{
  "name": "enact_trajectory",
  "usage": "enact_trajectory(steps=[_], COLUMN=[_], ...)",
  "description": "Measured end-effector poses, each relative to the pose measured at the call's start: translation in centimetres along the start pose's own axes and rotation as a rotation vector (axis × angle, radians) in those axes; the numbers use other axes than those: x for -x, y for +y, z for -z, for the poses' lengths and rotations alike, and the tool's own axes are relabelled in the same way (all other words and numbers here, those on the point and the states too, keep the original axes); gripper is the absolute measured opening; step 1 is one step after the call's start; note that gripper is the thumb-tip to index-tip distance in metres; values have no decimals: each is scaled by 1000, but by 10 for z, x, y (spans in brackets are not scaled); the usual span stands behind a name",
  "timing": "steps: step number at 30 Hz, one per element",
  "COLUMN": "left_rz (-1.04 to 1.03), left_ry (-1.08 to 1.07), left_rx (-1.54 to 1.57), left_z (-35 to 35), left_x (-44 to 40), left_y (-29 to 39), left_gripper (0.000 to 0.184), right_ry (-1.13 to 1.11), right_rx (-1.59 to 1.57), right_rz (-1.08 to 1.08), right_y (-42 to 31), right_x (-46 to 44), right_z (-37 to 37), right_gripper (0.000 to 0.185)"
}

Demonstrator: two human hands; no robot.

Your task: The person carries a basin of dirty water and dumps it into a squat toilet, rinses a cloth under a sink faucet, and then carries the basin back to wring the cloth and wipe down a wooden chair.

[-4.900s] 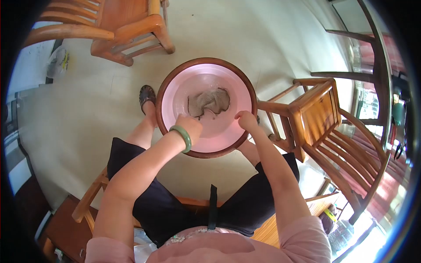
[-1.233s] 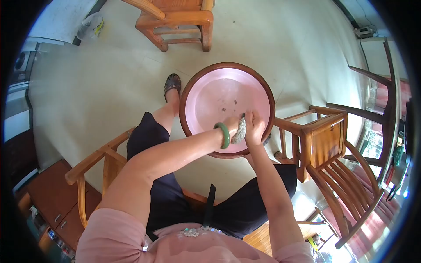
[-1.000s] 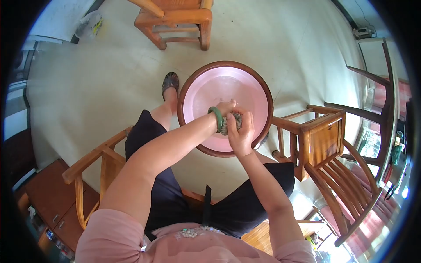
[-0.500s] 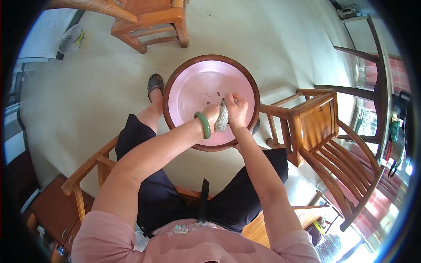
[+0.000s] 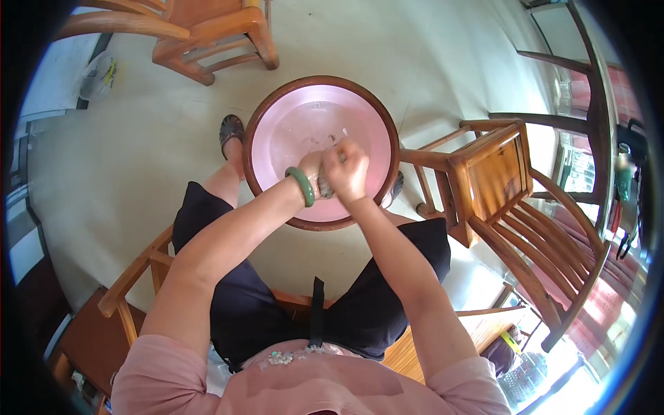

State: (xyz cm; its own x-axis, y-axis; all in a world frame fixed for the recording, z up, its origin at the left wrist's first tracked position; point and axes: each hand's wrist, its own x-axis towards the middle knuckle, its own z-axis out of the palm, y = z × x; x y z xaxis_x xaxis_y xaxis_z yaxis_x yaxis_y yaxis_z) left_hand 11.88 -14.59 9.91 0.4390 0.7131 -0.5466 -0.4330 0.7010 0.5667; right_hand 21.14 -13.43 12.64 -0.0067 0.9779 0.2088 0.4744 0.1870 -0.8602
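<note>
A pink basin with a brown rim stands on the floor between the legs, with water and a few small dark bits in it. Over its near part, both hands are pressed together around a wet grey cloth. My left hand, with a green bangle at the wrist, is closed on the cloth from the left. My right hand is a fist on its right side. Most of the cloth is hidden between the hands.
A wooden chair stands close to the basin's right side, and another chair is at the upper left. A clear plastic bag lies by the left wall. A dark-framed table is at the far right.
The cloth, spread in the basin in the earliest frame, is now bunched between my hands. Since half a second ago, my right hand has closed over more of it, and the view has shifted.
</note>
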Motion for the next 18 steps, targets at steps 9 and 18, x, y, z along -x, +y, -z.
enact_trajectory(steps=[9, 18], left_rz=[235, 17], left_ry=[53, 202], left_rx=[-53, -98], left_z=[6, 9], left_x=[21, 11], left_y=[61, 87], left_gripper=[42, 23], right_ry=[-205, -531], right_rx=[-789, -1117], right_rz=[-1248, -1115], right_y=[41, 33], right_x=[-24, -48], right_z=[39, 84], right_gripper=[45, 42])
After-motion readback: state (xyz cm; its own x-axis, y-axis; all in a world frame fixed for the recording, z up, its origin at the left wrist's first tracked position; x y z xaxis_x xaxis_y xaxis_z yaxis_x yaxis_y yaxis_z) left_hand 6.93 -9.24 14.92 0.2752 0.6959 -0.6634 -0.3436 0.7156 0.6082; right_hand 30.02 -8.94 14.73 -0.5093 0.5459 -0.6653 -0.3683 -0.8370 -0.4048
